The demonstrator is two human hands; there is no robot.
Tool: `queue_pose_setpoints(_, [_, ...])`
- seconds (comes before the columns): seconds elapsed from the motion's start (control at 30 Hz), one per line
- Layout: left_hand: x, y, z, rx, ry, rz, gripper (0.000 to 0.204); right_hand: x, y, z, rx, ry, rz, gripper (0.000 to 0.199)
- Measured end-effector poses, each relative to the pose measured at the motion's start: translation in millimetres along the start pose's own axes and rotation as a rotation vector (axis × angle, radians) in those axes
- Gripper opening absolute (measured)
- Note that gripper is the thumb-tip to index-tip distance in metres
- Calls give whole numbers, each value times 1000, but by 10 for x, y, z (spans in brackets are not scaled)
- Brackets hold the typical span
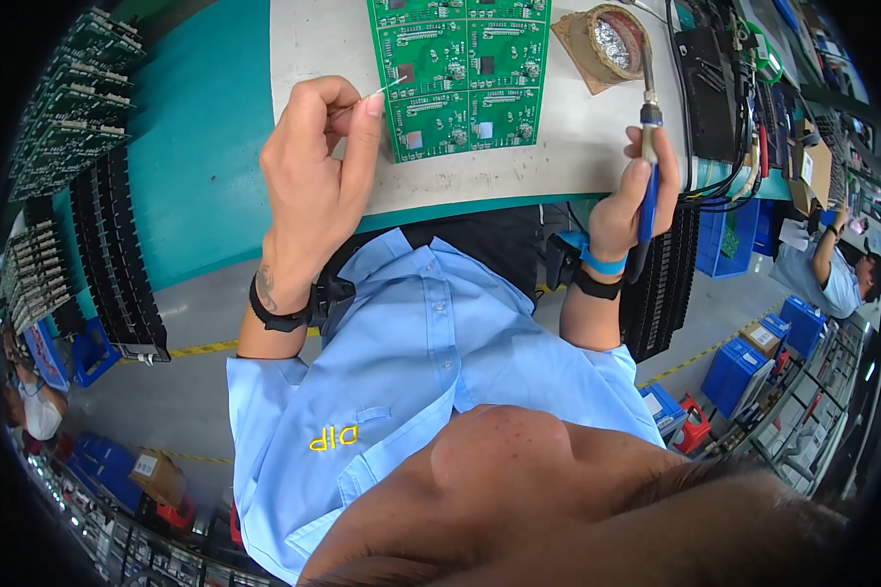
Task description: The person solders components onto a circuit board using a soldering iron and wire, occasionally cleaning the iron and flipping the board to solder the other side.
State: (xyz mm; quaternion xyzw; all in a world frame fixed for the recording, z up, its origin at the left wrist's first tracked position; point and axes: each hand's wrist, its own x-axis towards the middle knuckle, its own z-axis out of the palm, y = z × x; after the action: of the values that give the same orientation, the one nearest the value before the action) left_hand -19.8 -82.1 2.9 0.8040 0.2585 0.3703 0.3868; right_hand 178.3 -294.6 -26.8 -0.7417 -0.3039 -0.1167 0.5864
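Note:
A green printed circuit board panel [468, 88], made up of several repeated boards, lies on the pale mat at the far middle. My left hand [318, 161] is at the panel's left edge, thumb and forefinger pinched on a thin pale stick [393, 84]. The stick's far end reaches over a square brownish patch on the panel. Right of the panel, my right hand [636, 191] is closed round the blue handle of a soldering iron [648, 186]. Its curved metal end points away from me, beside a round tan container [609, 44] with crumpled silvery material inside.
Racks of upright circuit boards [73, 108] stand at the left, beside black slotted racks [117, 254]. Cables and dark tools [715, 98] crowd the bench's right side. Blue bins [739, 372] stand on the floor at right, where another person [832, 274] is seen.

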Motion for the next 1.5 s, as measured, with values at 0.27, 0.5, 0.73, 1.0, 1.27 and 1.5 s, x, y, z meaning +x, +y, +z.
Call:
queue_pose_setpoints(0.27, [-128,-118,20,129,-61,59,11,-112,-273,94,213,-364,-412,29])
queue_pose_setpoints(0.5, [-133,-113,37,98,-72,80,9,-155,-433,205,270,-511,-288,22])
queue_pose_setpoints(0.73, [-131,-117,27,80,-53,89,8,-162,-447,260,259,-524,-290,21])
queue_pose_setpoints(1.0, [-118,-122,53,79,-64,82,8,-162,-489,269,219,-522,-342,21])
queue_pose_setpoints(1.27, [-128,-118,48,68,-57,70,8,-171,-496,268,208,-520,-348,22])
queue_pose_setpoints(1.5, [-135,-122,33,84,-54,64,9,-176,-439,194,235,-443,-364,24])
